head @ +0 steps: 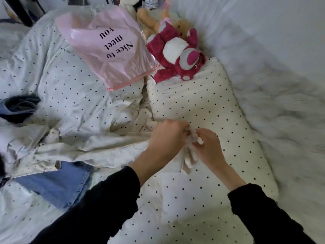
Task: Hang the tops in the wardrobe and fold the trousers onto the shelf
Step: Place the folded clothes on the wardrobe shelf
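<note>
Cream top [98, 152] — bunched end pinched | left hand [167, 136] | right hand [207, 147] — both clamped

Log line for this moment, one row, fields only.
left hand: grips cream garment | right hand: pinches same garment | site: over polka-dot pillow | blue jeans: unfolded on bed

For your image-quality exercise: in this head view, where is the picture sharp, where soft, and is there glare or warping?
Head view: the print on the pink bag is sharp; the white blanket at right smears into blur; edges bow with wide-angle distortion; light is soft and even, without glare; both hands are slightly soft.
</note>
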### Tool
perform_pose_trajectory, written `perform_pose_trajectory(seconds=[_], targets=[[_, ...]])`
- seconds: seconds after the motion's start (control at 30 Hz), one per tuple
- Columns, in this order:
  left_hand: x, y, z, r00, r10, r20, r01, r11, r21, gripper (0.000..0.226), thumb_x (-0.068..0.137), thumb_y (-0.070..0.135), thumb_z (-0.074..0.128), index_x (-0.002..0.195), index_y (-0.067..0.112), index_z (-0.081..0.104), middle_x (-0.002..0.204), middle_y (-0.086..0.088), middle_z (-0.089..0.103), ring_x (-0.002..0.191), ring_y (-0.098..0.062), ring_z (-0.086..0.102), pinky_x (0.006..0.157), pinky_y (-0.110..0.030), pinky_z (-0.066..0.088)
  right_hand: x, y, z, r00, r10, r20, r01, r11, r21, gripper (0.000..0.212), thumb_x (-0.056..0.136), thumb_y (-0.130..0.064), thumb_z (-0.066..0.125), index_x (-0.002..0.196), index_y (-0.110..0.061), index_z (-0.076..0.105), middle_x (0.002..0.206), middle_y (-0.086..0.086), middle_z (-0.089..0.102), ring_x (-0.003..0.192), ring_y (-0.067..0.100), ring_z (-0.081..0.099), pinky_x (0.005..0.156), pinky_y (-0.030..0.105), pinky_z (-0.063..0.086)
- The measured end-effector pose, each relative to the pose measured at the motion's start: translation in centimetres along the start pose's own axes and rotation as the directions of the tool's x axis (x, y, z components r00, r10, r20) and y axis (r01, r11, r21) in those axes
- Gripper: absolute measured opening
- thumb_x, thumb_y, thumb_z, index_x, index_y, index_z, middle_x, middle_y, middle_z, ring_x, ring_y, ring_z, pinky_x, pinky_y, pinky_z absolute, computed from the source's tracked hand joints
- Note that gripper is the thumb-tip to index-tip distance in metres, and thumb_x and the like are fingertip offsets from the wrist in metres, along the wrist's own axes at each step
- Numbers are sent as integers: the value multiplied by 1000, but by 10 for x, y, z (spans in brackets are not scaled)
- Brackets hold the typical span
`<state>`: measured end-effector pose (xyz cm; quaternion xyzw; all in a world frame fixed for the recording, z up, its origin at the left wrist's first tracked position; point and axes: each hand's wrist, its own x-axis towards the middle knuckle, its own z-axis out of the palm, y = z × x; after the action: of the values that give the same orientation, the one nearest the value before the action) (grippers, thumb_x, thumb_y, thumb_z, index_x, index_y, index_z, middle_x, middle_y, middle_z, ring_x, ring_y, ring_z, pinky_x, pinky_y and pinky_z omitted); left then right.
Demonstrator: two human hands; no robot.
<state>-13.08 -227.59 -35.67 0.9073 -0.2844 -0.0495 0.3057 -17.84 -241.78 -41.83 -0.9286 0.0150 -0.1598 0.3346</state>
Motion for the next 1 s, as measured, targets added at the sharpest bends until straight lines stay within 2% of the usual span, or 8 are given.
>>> perform_pose_trajectory(seconds=[0.13,0.27,0.4,0.57,0.67,0.73,0.8,1.0], targets=[[8,7,34,989,-128,79,123,991,57,25,93,26,54,114,14,61,109,-2,65,96,-25,60,79,-38,49,-2,48,-39,998,60,19,-59,995,-75,5,76,-10,65,78,-6,68,72,2,69,63,24,63,70,36,47],[10,-6,78,934,-241,264,184,957,223,46,93,29,56,136,25,45,122,-1,56,110,-24,54,84,-32,43,-3,77,-68,982,183,-34,-183,983,22,17,75,9,59,79,-7,63,70,-1,64,66,24,59,61,24,40],[11,-23,91,921,-345,182,246,875,418,26,94,21,53,119,21,58,114,-2,61,105,-23,56,89,-32,40,2,92,-96,976,176,-130,-172,984,42,13,75,2,53,78,-9,59,68,-8,56,61,13,51,57,11,37],[29,-7,67,914,-390,112,332,877,348,15,93,14,48,91,9,61,90,-12,64,85,-33,61,64,-33,43,17,116,-116,901,426,-78,-432,896,-97,15,83,-3,56,93,-13,59,77,-4,58,77,27,58,75,31,43],[53,32,61,954,-298,38,287,942,175,14,86,13,50,79,7,60,77,-14,62,81,-36,58,66,-36,48,25,116,-111,842,519,148,-472,840,-267,53,85,-14,58,135,-19,40,129,5,52,116,28,51,100,47,38],[66,52,63,971,-238,-3,238,968,79,16,85,13,49,89,9,63,83,-11,66,85,-36,60,72,-39,50,27,112,-103,845,478,241,-395,860,-322,82,85,-16,60,150,-26,11,154,3,23,138,25,28,112,51,22],[71,55,69,979,-201,-23,201,980,-15,26,86,10,49,106,13,65,100,-8,69,94,-32,61,80,-40,50,24,105,-93,906,361,218,-277,900,-337,89,84,-18,63,151,-27,5,158,4,13,143,24,16,114,54,13],[41,-13,75,910,-412,-44,413,891,187,38,92,14,54,130,16,48,121,-7,58,109,-29,55,88,-39,43,7,106,-48,992,-126,25,123,874,-471,45,72,-15,71,115,-13,58,114,10,62,107,25,52,93,47,42]])
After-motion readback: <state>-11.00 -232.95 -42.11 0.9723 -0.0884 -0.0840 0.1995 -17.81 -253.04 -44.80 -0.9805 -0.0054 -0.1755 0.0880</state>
